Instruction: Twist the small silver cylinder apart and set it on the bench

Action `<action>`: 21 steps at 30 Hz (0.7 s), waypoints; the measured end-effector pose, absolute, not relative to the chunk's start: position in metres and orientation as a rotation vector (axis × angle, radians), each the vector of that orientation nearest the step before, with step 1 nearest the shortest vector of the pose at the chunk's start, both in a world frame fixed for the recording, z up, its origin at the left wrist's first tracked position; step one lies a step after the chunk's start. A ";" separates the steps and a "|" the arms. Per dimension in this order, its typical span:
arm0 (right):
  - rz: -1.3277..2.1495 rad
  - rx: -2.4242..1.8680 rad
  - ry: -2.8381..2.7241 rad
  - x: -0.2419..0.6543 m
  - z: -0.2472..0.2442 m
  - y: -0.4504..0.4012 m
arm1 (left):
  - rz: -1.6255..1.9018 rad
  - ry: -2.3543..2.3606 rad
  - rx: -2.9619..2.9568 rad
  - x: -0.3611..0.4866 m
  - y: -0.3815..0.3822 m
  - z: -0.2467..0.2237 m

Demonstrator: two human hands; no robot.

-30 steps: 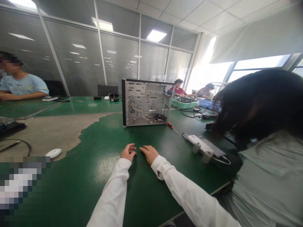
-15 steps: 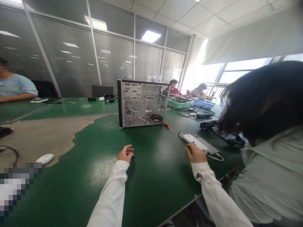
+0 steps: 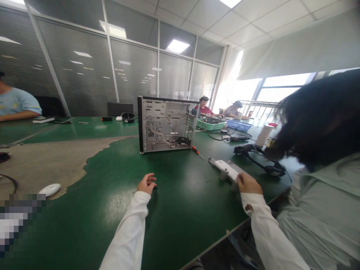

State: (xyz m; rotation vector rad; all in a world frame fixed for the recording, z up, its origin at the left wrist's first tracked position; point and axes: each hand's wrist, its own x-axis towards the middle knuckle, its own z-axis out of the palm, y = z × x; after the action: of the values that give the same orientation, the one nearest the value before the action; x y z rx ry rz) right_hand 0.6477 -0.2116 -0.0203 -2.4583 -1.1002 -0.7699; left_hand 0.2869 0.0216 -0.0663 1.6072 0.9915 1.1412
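Observation:
My left hand (image 3: 147, 183) hovers or rests over the green table (image 3: 180, 213), fingers curved and apart, nothing in it. Further right, my right hand (image 3: 249, 183) is at the near edge of a white and grey device (image 3: 229, 168); its fingertips are partly hidden, so what they hold is unclear. A small grey cylinder (image 3: 224, 174) is just left of that hand, beside the device. Beyond both hands stands an open computer case (image 3: 168, 125) with cables inside. An orange and black screwdriver (image 3: 198, 152) lies by its right corner.
Black head straps (image 3: 260, 159) lie at the right, near a person (image 3: 317, 202) leaning in. Behind are a green basket (image 3: 210, 125), a blue basket (image 3: 239, 125) and cables. A white mouse (image 3: 50, 189) lies left. Other people sit around the table.
My right hand has moved right along the device, and the grey cylinder now shows clear of it. My left hand has kept its pose. The view has shifted slightly.

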 end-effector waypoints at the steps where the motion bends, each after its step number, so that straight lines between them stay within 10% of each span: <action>1: -0.763 -2.463 -1.108 0.648 -0.020 -0.212 | 1.143 0.993 1.606 0.287 0.022 -0.067; 21: -0.783 -2.403 -1.140 0.654 -0.028 -0.217 | 1.136 1.003 1.604 0.288 0.026 -0.072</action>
State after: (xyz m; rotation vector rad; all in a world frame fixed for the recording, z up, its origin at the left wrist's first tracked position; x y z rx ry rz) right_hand 0.6541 -0.2169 -0.0279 -2.4031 -1.1397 -0.7834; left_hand 0.2881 0.0264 -0.0722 1.6045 1.0028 1.1364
